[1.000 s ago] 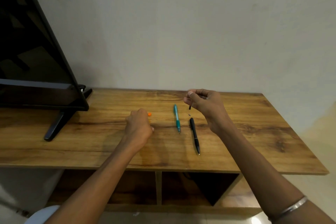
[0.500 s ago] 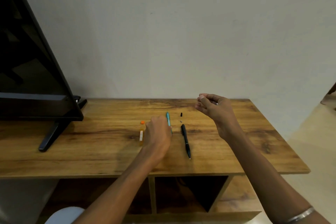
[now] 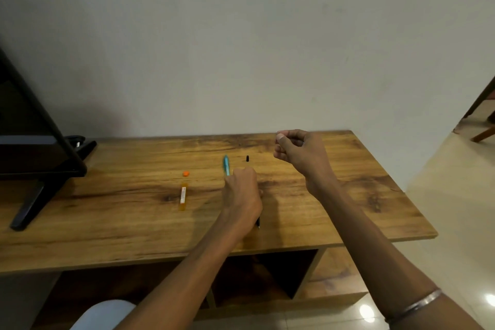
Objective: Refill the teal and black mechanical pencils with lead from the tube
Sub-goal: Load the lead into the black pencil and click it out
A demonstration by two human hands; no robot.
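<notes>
The teal pencil lies on the wooden table, its lower end hidden by my left hand. That hand is curled down over the black pencil, of which only the tip shows below my wrist. The pencil's small black cap stands just beyond the hand. The orange lead tube lies to the left, with its round orange cap behind it. My right hand hovers above the table's back right, thumb and forefinger pinched; I see nothing in the pinch.
A black TV on a slanted foot fills the table's left end. The wall runs right behind the table. Open shelves sit under the tabletop, and tiled floor lies to the right.
My left hand put the lead tube down, then moved right past the teal pencil onto the black one. My right hand left the black cap on the table and rose to the right.
</notes>
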